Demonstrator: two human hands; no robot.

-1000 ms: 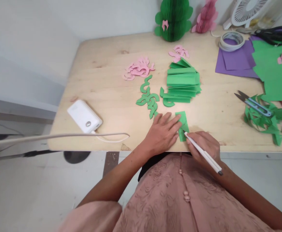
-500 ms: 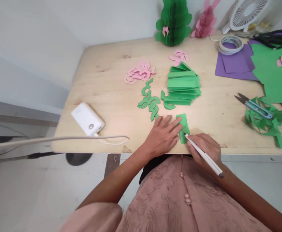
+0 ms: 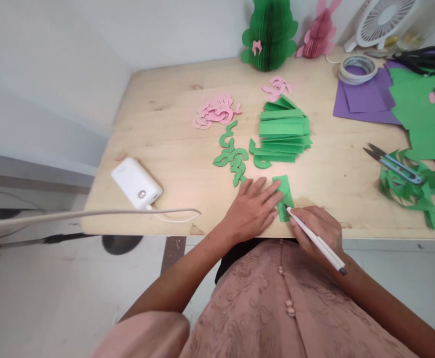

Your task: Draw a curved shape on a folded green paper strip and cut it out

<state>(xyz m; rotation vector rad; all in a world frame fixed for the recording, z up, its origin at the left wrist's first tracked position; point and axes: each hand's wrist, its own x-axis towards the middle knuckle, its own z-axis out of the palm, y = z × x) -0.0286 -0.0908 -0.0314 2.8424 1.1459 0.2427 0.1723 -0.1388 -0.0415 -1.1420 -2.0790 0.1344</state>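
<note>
My left hand [image 3: 252, 211] lies flat with its fingers spread, its fingertips pressing on the left side of a small green paper strip [image 3: 284, 186]. A curved drawn line shows on the strip. In my right hand [image 3: 319, 228] is a white pen [image 3: 316, 241], its dark tip on the strip and its grey end pointing back toward me. Just beyond my left hand lie cut green curved paper pieces [image 3: 234, 159]. A stack of folded green paper strips [image 3: 282, 129] sits farther back, with a few green curved pieces at its left side.
Pink paper cutouts [image 3: 217, 112] lie beyond the green ones. Small scissors [image 3: 396, 164] rest on green scraps [image 3: 407, 191] at right. Behind are tape rolls [image 3: 357, 69], purple paper [image 3: 366, 97] and black-handled scissors [image 3: 422, 59]. A white power bank [image 3: 137, 184] with a cable is at left.
The whole view has shifted very slightly. My hands, the pen and the green strip hold nearly the same places relative to each other.
</note>
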